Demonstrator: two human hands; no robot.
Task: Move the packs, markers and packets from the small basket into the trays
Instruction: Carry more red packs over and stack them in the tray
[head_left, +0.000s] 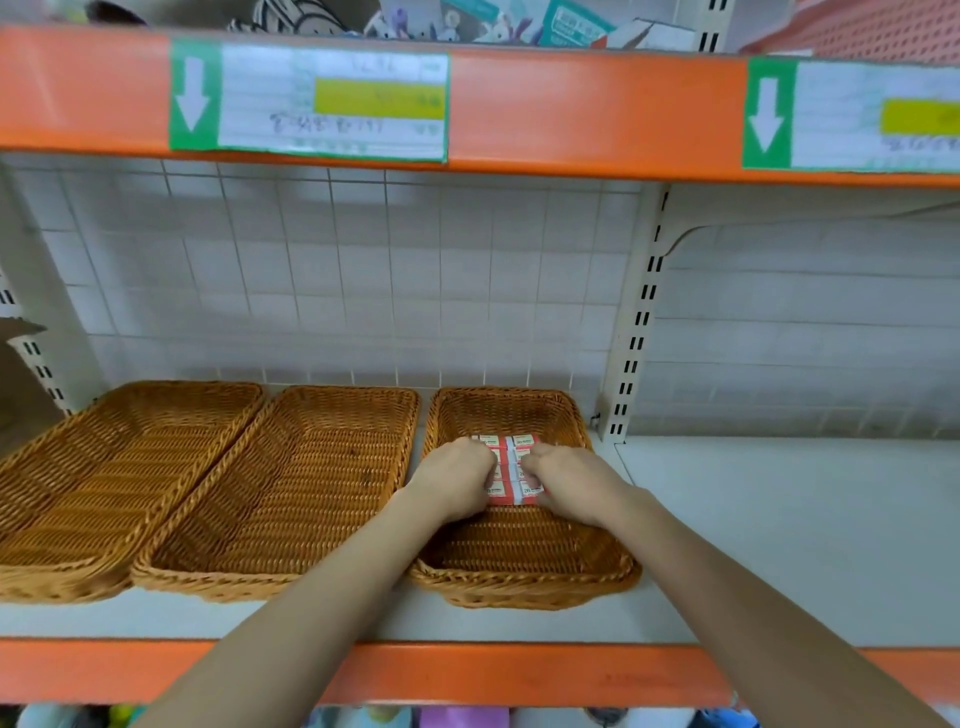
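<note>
Bright, even light from above fills the frame without glare, soft shadow lies under the upper orange shelf beam (571, 109) across the top of the tiled wall (363, 291), wide-angle distortion bows that beam, and the whole picture is slightly soft, blurriest along the top and bottom edges.

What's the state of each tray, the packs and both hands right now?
Left tray: empty.
Middle tray: empty.
Right tray: holds the packs.
Packs: bundled block, lying in right tray.
Left hand: gripping packs.
Right hand: gripping packs.
</note>
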